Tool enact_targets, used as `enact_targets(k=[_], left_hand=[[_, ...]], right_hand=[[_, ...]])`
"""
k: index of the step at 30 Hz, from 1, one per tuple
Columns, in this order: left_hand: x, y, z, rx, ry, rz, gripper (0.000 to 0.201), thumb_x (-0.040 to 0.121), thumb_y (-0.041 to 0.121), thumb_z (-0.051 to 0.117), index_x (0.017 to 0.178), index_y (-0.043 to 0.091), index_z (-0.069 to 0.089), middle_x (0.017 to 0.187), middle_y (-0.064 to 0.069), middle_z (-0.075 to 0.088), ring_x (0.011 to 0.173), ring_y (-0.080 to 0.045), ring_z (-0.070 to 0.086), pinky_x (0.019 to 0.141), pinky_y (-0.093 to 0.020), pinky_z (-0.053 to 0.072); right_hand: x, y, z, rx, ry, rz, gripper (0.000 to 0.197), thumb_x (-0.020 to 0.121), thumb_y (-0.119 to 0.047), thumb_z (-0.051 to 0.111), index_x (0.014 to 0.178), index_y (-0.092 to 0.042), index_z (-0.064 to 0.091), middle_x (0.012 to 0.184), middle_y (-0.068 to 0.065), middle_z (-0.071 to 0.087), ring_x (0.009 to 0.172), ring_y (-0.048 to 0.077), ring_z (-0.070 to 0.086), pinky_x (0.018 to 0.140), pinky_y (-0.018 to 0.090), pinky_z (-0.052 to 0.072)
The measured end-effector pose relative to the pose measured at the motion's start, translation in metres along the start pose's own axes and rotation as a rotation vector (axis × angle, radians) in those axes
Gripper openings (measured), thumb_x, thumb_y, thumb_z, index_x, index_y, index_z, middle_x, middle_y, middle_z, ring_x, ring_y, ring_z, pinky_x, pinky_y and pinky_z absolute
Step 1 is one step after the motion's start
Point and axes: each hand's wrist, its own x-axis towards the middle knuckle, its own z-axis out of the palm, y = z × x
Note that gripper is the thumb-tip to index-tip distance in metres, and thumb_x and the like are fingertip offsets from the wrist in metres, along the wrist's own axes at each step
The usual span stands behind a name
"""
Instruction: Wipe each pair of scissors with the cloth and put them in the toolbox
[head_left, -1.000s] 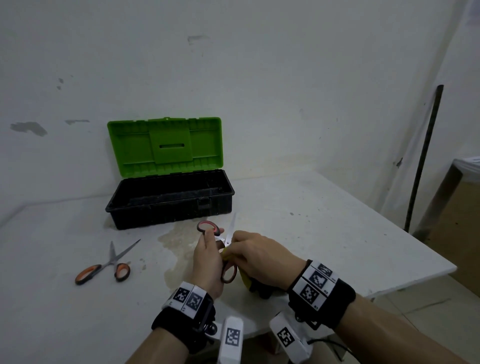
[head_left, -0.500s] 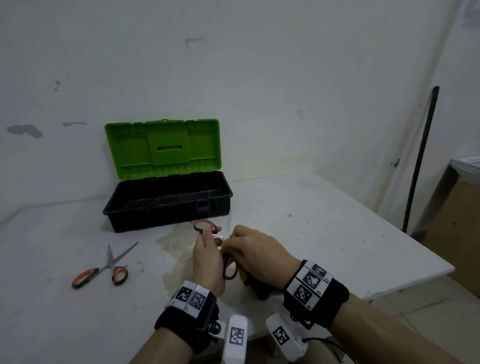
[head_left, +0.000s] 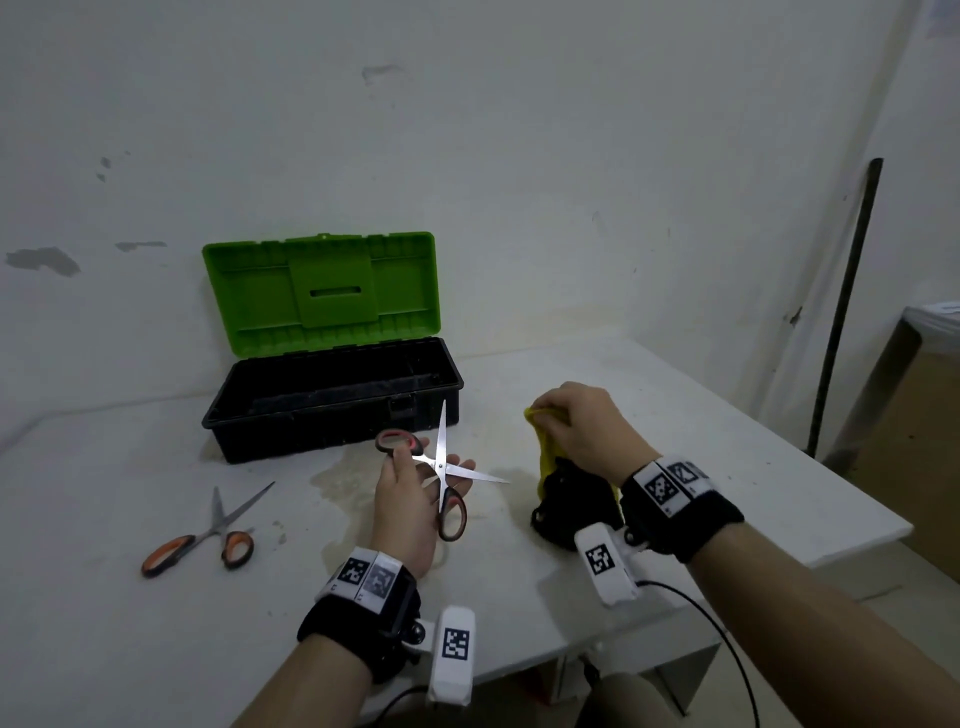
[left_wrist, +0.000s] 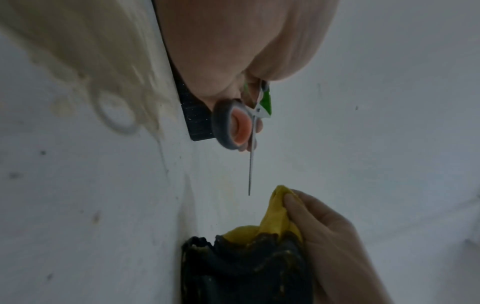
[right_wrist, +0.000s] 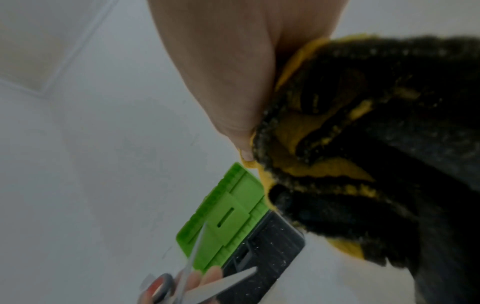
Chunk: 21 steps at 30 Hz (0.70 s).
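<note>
Head view: the left hand (head_left: 410, 499) is gripping the red-handled scissors (head_left: 441, 467), blades spread for access, near the open toolbox (head_left: 332, 400); the right hand (head_left: 582, 431) is pinching the cloth (head_left: 543, 452), apart from the blades. Orange-handled scissors (head_left: 208, 535) are lying on the surface (head_left: 675, 441), unobstructed.

Left wrist view: one blade tip is pointing just short of the cloth.

Right wrist view: the cloth is bunching beneath curled fingers.

- Left hand (left_wrist: 241, 47) at top of frame, palm filling the upper middle, holding red-and-grey scissors (left_wrist: 233, 125).
- One handle loop just below the palm, a thin blade edge-on pointing down toward the right hand (left_wrist: 335, 242).
- Blade tip near, not touching, a yellow-and-black cloth (left_wrist: 259, 246) pinched by right-hand fingers (left_wrist: 293, 202).
- Beside the left hand, a black toolbox (left_wrist: 194, 121) edge with a green sliver; white table (left_wrist: 78, 205), stained near the left hand.
</note>
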Motion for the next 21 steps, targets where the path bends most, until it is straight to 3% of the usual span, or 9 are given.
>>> enact_targets(k=[2, 5, 7, 9, 11, 14, 16, 19, 21], left_hand=[[0.003, -0.002, 0.002, 0.000, 0.010, -0.012, 0.029, 0.107, 0.038, 0.041, 0.109, 0.012, 0.054, 0.100, -0.021, 0.072, 0.094, -0.038, 0.075, 0.060, -0.030, 0.060], [0.006, -0.004, 0.004, -0.001, 0.024, -0.060, 0.024, 0.106, 0.033, 0.045, 0.107, 0.012, 0.056, 0.103, -0.020, 0.069, 0.089, -0.037, 0.076, 0.067, -0.036, 0.063], [0.009, -0.010, 0.005, 0.054, 0.028, -0.042, 0.024, 0.107, 0.032, 0.043, 0.096, 0.016, 0.057, 0.096, -0.014, 0.064, 0.073, -0.025, 0.076, 0.064, -0.033, 0.062], [0.012, -0.017, 0.006, 0.132, 0.028, -0.017, 0.030, 0.107, 0.037, 0.039, 0.088, 0.022, 0.056, 0.088, -0.010, 0.060, 0.059, -0.016, 0.066, 0.056, -0.029, 0.055], [0.011, -0.020, 0.008, 0.145, 0.026, -0.032, 0.030, 0.107, 0.039, 0.038, 0.097, 0.017, 0.056, 0.090, -0.012, 0.062, 0.067, -0.021, 0.064, 0.062, -0.034, 0.054], [0.015, -0.022, 0.004, 0.171, 0.040, -0.020, 0.029, 0.108, 0.035, 0.037, 0.109, 0.010, 0.052, 0.100, -0.015, 0.061, 0.074, -0.022, 0.061, 0.069, -0.036, 0.051], [0.018, -0.022, 0.000, 0.232, 0.058, -0.014, 0.034, 0.108, 0.034, 0.036, 0.108, 0.010, 0.060, 0.107, -0.014, 0.066, 0.080, -0.023, 0.063, 0.066, -0.034, 0.050], [0.021, -0.018, 0.000, 0.229, 0.077, -0.016, 0.036, 0.108, 0.035, 0.036, 0.119, 0.012, 0.062, 0.107, -0.011, 0.067, 0.085, -0.021, 0.065, 0.067, -0.033, 0.050], [0.023, -0.017, 0.003, 0.224, 0.096, -0.016, 0.037, 0.107, 0.037, 0.038, 0.121, 0.012, 0.062, 0.108, -0.012, 0.066, 0.085, -0.021, 0.065, 0.068, -0.033, 0.051]], right_hand=[[0.010, 0.015, 0.004, -0.017, 0.011, 0.069, 0.018, 0.094, -0.025, 0.060, 0.102, -0.016, 0.073, 0.099, 0.004, 0.064, 0.094, 0.019, 0.057, 0.077, 0.022, 0.036], [0.023, 0.031, 0.011, -0.031, 0.021, 0.158, 0.020, 0.096, -0.024, 0.057, 0.107, -0.014, 0.070, 0.109, 0.008, 0.063, 0.102, 0.024, 0.058, 0.080, 0.024, 0.038], [0.028, 0.038, 0.018, -0.037, 0.001, 0.201, 0.023, 0.097, -0.025, 0.055, 0.113, -0.015, 0.066, 0.114, 0.009, 0.060, 0.106, 0.028, 0.058, 0.084, 0.030, 0.043], [0.030, 0.044, 0.025, -0.095, -0.082, 0.237, 0.030, 0.096, -0.028, 0.053, 0.124, -0.019, 0.058, 0.122, 0.008, 0.055, 0.112, 0.030, 0.055, 0.094, 0.040, 0.043], [0.028, 0.047, 0.031, -0.198, -0.236, 0.290, 0.038, 0.096, -0.033, 0.050, 0.133, -0.025, 0.049, 0.133, 0.004, 0.050, 0.120, 0.029, 0.051, 0.103, 0.048, 0.035], [0.020, 0.047, 0.033, -0.262, -0.401, 0.300, 0.043, 0.096, -0.041, 0.047, 0.137, -0.027, 0.044, 0.138, 0.003, 0.049, 0.124, 0.029, 0.048, 0.105, 0.051, 0.029], [0.012, 0.046, 0.032, -0.246, -0.384, 0.291, 0.045, 0.096, -0.044, 0.047, 0.137, -0.028, 0.043, 0.138, 0.004, 0.047, 0.122, 0.029, 0.048, 0.104, 0.050, 0.029], [-0.005, 0.032, 0.021, -0.217, -0.285, 0.277, 0.043, 0.095, -0.047, 0.049, 0.133, -0.027, 0.048, 0.132, 0.004, 0.048, 0.120, 0.029, 0.048, 0.103, 0.046, 0.033], [-0.019, 0.015, 0.013, -0.128, -0.232, 0.224, 0.033, 0.095, -0.043, 0.052, 0.115, -0.018, 0.061, 0.121, 0.005, 0.058, 0.112, 0.027, 0.055, 0.095, 0.038, 0.042]])
